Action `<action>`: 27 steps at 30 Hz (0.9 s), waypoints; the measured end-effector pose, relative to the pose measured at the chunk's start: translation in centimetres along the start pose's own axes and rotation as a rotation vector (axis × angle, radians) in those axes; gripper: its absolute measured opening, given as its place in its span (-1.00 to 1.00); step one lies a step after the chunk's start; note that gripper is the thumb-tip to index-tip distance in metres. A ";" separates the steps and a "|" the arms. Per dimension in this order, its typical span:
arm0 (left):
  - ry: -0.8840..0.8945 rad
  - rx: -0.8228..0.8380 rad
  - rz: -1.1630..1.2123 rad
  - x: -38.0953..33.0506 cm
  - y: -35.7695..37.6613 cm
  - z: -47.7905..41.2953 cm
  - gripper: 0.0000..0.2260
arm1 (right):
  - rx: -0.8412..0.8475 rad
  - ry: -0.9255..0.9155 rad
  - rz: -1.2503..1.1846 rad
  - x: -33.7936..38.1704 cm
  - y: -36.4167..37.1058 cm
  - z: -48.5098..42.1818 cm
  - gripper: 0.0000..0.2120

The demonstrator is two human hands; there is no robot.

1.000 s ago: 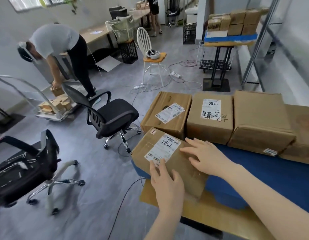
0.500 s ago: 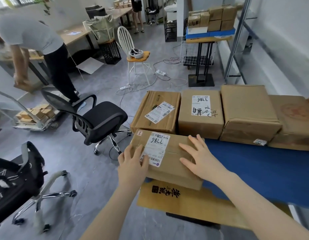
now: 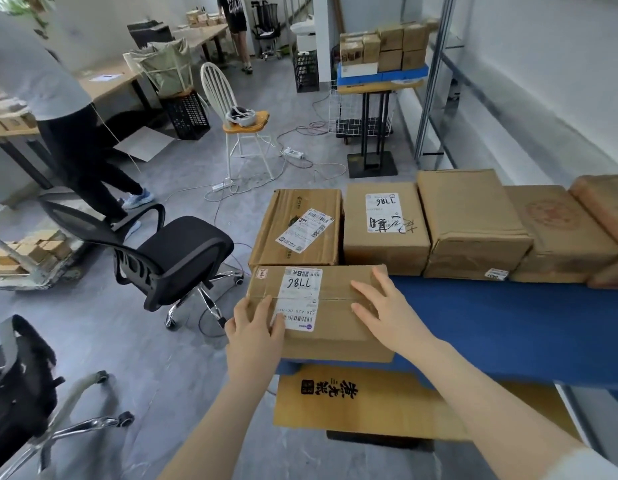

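Head view: box (image 3: pixel 335 289) flat, long axis left-right, under left hand (image 3: pixel 255 336), right hand (image 3: pixel 387 313)

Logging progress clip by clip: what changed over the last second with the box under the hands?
The near box turned from skewed to square against the row of boxes behind it. The left hand slid from its near edge to its near-left corner. The right hand stayed flat on top; the row stayed put.

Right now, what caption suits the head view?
Left hand and right hand rest on a labelled box on a blue table.
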State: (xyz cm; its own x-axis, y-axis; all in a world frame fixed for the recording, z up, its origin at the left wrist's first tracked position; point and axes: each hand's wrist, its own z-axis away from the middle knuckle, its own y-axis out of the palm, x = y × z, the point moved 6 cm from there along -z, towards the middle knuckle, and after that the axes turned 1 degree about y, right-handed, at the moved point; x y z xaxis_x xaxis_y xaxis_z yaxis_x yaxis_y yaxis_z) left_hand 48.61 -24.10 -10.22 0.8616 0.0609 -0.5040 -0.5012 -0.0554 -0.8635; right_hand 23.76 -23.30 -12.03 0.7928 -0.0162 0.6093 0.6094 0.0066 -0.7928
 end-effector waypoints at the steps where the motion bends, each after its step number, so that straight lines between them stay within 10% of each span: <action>1: -0.004 0.013 -0.008 0.0 -0.1 -0.1 -0.62 | 0.005 0.002 -0.005 0.1 -0.1 0.0 -0.53; 5: 0.058 0.001 -0.173 -2.2 -0.7 0.6 -0.58 | -0.074 0.063 -0.083 0.2 -2.1 2.1 -0.51; 13: 0.910 0.140 -0.044 -23.8 2.7 9.6 -0.52 | -0.438 0.383 -0.045 -5.9 -13.2 19.0 -0.54; 27: 1.716 0.710 0.170 -38.7 10.1 59.5 -0.43 | -1.208 1.249 0.157 -5.4 -20.0 80.1 -0.65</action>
State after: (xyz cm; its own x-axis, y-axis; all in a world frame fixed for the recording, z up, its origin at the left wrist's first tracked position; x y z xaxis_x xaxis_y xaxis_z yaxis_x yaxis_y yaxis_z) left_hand 5.45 32.25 -0.47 -0.2911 -0.8694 -0.3993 -0.1258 0.4485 -0.8849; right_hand 7.99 56.74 1.71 0.0013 -0.7873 0.6165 -0.2758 -0.5929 -0.7566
